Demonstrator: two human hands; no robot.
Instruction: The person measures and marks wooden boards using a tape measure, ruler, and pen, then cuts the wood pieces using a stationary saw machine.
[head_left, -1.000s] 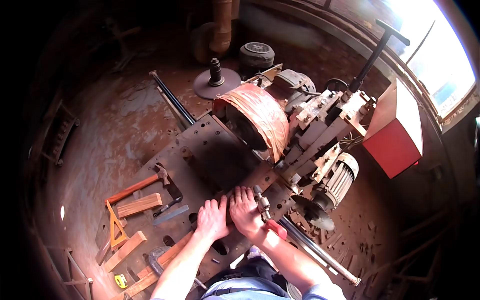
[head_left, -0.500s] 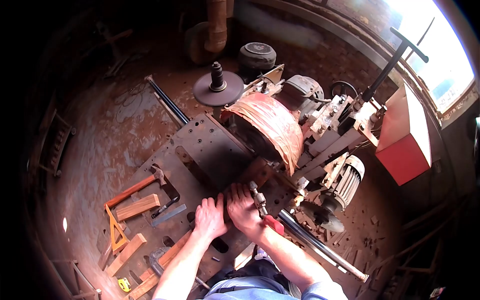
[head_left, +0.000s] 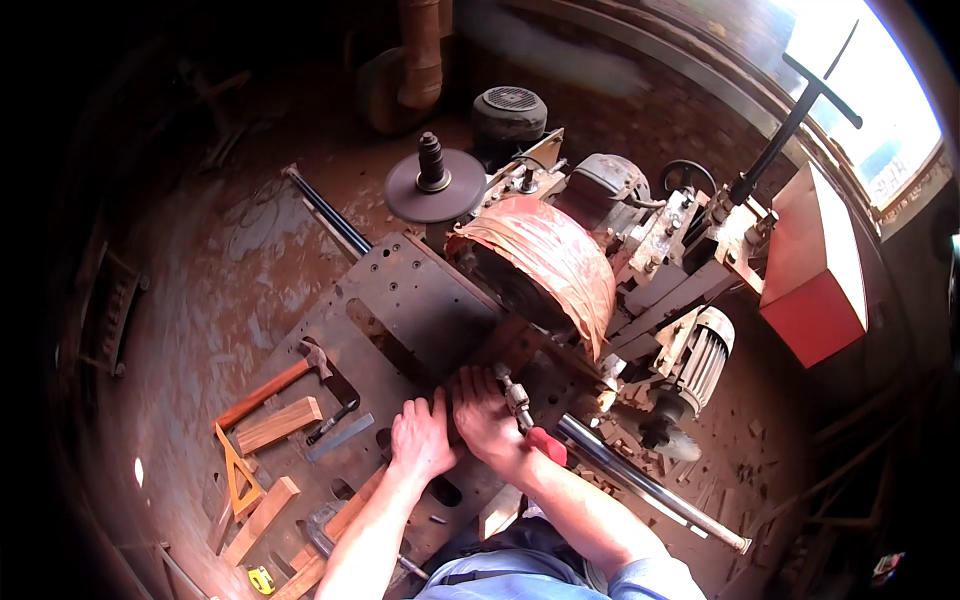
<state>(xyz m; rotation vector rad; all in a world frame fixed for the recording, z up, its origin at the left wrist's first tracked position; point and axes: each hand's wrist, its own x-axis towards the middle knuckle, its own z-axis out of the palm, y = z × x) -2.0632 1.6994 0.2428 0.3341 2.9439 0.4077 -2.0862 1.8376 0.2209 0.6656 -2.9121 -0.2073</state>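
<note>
Left grip (head_left: 422,438) beside right grip (head_left: 483,415) over metal table (head_left: 432,285), red-handled clamp (head_left: 518,402), hammer (head_left: 268,388), wooden block (head_left: 279,426)

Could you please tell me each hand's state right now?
Left hand: palm down; whether it grips anything cannot be told.
Right hand: palm down; likewise unclear.

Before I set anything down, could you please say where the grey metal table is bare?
The table looks bare between its long dark slot and the reddish, wrapped, curved cover. Its lower left is crowded by a wooden-handled claw hammer and an orange triangular square; the right hand is beside a red-handled metal clamp.
</note>
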